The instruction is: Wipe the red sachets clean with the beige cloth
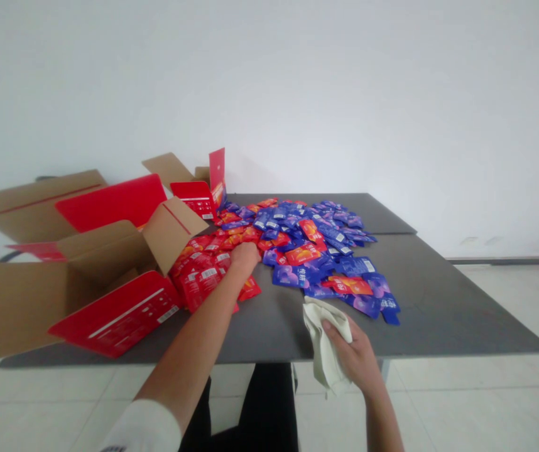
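Observation:
My left hand (245, 258) reaches into the heap of red foil sachets (203, 273), its fingers curled down on them; whether it grips one is hidden. Blue-purple sachets (314, 254) spread across the middle and right of the same heap, with scattered orange-red ones among them. My right hand (352, 355) is nearer the table's front edge, pinching a crumpled cream cloth (325, 339). The cloth hangs over the edge, just below the heap's front.
Open cardboard cartons with red-printed inner flaps (119, 314) crowd the left, overlapping the dark grey table (439, 314). More flaps stand behind them at the back left. A white wall rises behind the table, and a tiled floor lies below it.

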A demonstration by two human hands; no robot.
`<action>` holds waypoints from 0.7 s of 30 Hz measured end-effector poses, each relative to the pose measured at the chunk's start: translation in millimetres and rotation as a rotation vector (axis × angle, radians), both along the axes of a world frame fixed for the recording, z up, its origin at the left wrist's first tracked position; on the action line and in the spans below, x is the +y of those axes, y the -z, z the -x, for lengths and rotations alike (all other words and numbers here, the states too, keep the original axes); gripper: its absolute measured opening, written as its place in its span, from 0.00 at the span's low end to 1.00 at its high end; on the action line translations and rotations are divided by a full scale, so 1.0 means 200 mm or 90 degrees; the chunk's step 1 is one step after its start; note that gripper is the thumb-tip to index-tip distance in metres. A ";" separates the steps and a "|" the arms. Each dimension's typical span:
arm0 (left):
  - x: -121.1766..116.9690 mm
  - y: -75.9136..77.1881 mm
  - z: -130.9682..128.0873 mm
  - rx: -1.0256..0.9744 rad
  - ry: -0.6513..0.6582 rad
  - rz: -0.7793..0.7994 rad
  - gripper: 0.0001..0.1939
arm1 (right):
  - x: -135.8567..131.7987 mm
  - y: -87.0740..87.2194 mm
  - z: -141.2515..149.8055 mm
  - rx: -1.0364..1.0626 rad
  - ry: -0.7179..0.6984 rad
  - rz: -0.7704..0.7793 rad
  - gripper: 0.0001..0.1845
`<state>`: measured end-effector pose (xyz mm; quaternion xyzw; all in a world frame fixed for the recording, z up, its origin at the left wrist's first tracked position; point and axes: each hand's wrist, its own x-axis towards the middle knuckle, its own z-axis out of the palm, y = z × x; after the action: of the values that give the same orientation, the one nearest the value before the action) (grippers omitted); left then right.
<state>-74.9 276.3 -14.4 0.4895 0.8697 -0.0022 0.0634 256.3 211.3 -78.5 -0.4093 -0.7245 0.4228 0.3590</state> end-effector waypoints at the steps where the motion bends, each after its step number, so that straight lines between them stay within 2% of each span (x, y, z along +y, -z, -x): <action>1: 0.00 0.00 0.00 0.006 0.000 -0.001 0.18 | 0.00 -0.01 0.00 0.001 -0.004 -0.002 0.21; 9: -0.04 0.00 -0.03 0.073 -0.018 -0.030 0.19 | 0.00 -0.02 0.00 0.004 -0.004 -0.015 0.21; 13: -0.08 -0.02 -0.04 0.103 -0.008 -0.033 0.17 | 0.01 0.00 -0.01 0.010 -0.001 -0.010 0.22; 17: -0.14 -0.08 -0.07 0.130 0.018 -0.047 0.12 | 0.01 0.01 -0.01 0.006 0.010 -0.017 0.22; 21: -0.22 -0.20 -0.11 0.147 0.048 -0.073 0.18 | 0.02 0.02 -0.01 0.009 0.012 -0.018 0.21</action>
<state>-52.0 232.4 24.7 0.5208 0.8511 -0.0113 -0.0653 259.3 214.5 -82.2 -0.4080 -0.7237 0.4123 0.3739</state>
